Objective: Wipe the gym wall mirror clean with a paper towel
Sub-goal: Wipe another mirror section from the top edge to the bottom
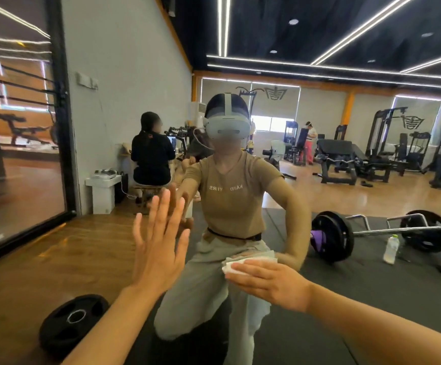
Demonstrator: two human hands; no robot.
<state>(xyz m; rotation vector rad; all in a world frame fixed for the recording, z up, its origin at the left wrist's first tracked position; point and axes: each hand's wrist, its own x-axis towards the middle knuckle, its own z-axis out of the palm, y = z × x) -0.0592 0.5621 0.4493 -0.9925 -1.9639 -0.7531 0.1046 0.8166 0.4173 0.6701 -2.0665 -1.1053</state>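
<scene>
We brace our left hand (158, 248), fingers spread flat, on the mirror (345, 180) for balance, while our right hand (266, 281) presses the towel (233, 267) flat against its lower glass to wipe

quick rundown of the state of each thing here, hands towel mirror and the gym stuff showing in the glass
left hand: open, fingers spread, flat against the mirror
right hand: fingers straight, pressing the paper towel
paper towel: folded, held flat on the glass
mirror: reflecting the gym
barbell: loaded, lying on the mat
bottle: upright, beside the barbell
weight plate: flat on the floor
</scene>
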